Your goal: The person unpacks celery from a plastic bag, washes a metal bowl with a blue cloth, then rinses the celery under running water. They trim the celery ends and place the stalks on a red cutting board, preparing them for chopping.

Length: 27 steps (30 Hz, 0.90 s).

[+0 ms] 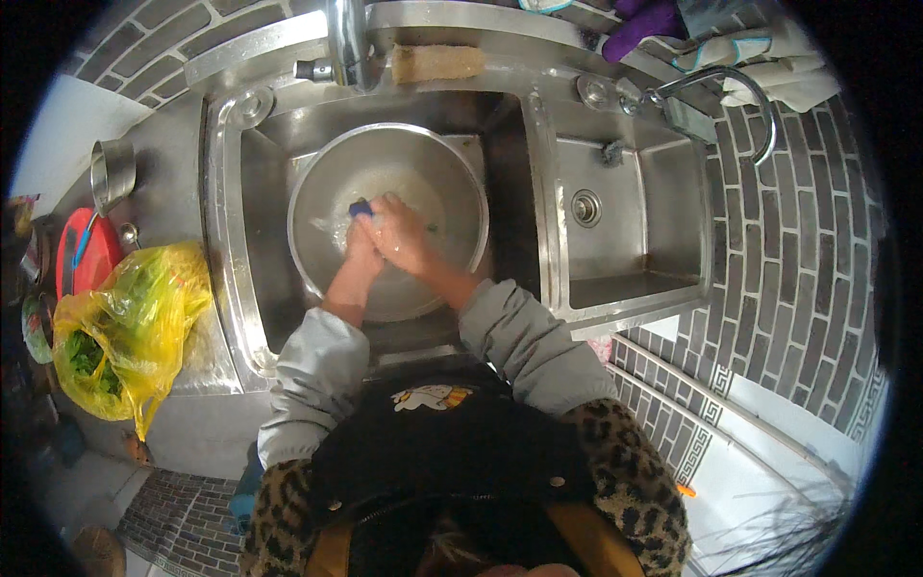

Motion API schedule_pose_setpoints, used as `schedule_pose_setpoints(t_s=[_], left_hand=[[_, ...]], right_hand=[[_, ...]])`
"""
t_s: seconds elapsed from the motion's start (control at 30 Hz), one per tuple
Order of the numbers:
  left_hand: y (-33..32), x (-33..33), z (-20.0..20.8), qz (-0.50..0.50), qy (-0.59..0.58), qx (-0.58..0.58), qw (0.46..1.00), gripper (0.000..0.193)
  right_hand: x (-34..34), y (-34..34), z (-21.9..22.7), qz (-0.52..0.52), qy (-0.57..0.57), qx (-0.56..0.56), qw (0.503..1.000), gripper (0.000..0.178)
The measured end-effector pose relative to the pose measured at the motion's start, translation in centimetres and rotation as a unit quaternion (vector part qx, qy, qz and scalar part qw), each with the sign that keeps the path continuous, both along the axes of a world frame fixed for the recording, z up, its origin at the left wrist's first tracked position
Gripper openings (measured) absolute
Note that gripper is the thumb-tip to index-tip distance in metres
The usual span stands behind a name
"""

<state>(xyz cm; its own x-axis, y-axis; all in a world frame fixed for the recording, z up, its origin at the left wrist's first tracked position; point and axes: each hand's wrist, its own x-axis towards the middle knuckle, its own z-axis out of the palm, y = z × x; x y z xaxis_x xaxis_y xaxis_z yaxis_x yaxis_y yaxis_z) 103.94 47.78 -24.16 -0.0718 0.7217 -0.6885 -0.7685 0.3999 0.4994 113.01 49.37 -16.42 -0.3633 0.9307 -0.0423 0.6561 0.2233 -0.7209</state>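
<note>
My left hand [362, 242] and my right hand [398, 234] are pressed together over a large round metal basin [294, 231]. A small dark blue thing [360, 208], soft-looking but too small to name, pokes out at the top between them. The fingers of both hands are closed around it, and most of it is hidden. Cloudy water [437, 197] lies in the basin below, with a splash beside my left hand. The basin stands inside the left, larger bowl of a steel sink [505, 202].
A tap [346, 43] and a tan scrubber-like block [437, 63] are at the sink's back. The smaller bowl [606, 255] lies right, beneath a curved tap [764, 115]. On the left counter are a yellow bag of greens [159, 308], a red board-like thing [91, 250] and a metal pot [113, 173].
</note>
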Motion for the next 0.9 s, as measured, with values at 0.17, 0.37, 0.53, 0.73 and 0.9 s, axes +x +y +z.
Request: schedule_pose_setpoints(t_s=[0.17, 0.37, 0.53, 0.73, 0.9], left_hand=[[-0.2, -1.0, 1.2, -0.407, 0.711, 0.084, 0.567, 0.027], [-0.5, -6.1, 7.5, -0.388, 0.675, 0.066, 0.624, 0.049], [0.8, -10.0, 8.9, -0.344, 0.795, 0.096, 0.490, 0.049], [3.0, -11.7, 6.7, -0.180, 0.805, 0.112, 0.555, 0.035], [-0.7, -8.6, 0.2, -0.515, 0.753, 0.035, 0.409, 0.023]], right_hand=[[1.9, 3.7, -3.5, 0.059, -0.158, -0.095, 0.981, 0.049], [9.5, 6.1, -4.4, -0.036, -0.078, -0.166, 0.982, 0.027], [12.1, 8.1, -2.1, 0.083, -0.072, 0.012, 0.994, 0.017], [8.6, 7.9, -4.7, -0.026, -0.005, 0.212, 0.977, 0.018], [7.0, 2.9, -11.3, 0.196, -0.282, -0.017, 0.939, 0.015]])
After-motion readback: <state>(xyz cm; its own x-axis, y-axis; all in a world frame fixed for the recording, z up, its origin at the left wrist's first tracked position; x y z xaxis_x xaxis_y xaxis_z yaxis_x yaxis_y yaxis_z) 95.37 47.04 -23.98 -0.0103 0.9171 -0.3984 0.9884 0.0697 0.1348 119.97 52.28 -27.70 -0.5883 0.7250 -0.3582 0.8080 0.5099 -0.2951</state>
